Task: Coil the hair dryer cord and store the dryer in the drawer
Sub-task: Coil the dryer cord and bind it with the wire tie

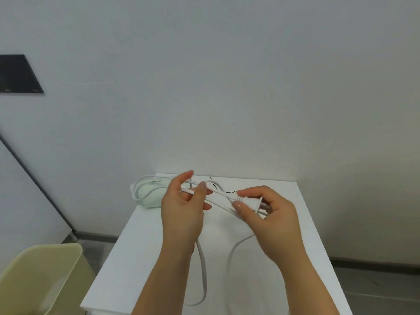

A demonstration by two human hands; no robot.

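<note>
L hand [181, 210] grip pinches cord [203, 269], R hand [270, 217] grips plug [247, 199] — dryer [148, 194] label [155, 182] too blurry to read.

We locate the dryer [147, 194] at the table's [147, 258] far left corner, the cord [203, 269] looping across its near half, the plug [248, 201] above centre, a bin [45, 269] left of the table.

I see the left hand [181, 210] pinching loops of the white cord [203, 264] above the white table [147, 246], while the right hand [272, 219] grips the plug [248, 201] just beside it. Slack cord trails toward the near edge. The pale hair dryer [148, 193] lies at the table's far left corner; a beige bin [45, 269] stands lower left
</note>
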